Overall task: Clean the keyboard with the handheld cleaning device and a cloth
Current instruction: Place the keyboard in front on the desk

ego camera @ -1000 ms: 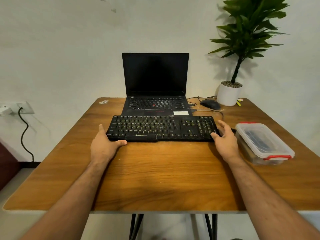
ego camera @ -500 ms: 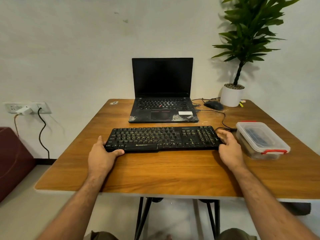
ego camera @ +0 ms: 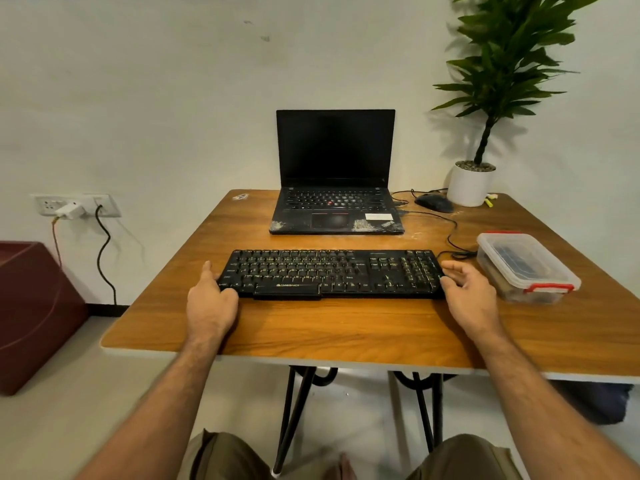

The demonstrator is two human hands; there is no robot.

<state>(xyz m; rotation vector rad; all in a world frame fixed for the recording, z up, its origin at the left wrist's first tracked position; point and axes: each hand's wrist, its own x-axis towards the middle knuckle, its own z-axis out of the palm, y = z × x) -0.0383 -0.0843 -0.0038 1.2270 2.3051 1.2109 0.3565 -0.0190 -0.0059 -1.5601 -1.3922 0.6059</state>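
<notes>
A black keyboard [ego camera: 332, 273] lies flat across the middle of the wooden table [ego camera: 346, 327], in front of the laptop. My left hand [ego camera: 211, 299] holds its left end, with the thumb over the front left corner and the index finger along the side edge. At the right end is my right hand [ego camera: 467, 289]. Its fingers are relaxed and spread, and only the thumb tip is at the front right corner. No cleaning device or cloth shows in the open.
An open black laptop [ego camera: 336, 209] stands at the back. A mouse [ego camera: 434, 203] and a potted plant [ego camera: 471, 183] sit back right, with a cable running to the keyboard. A clear lidded box [ego camera: 526, 266] with red clips lies right of my right hand.
The keyboard has come toward me, away from the laptop. The view has pulled back from the table. My right hand's fingers have loosened off the keyboard's right end.
</notes>
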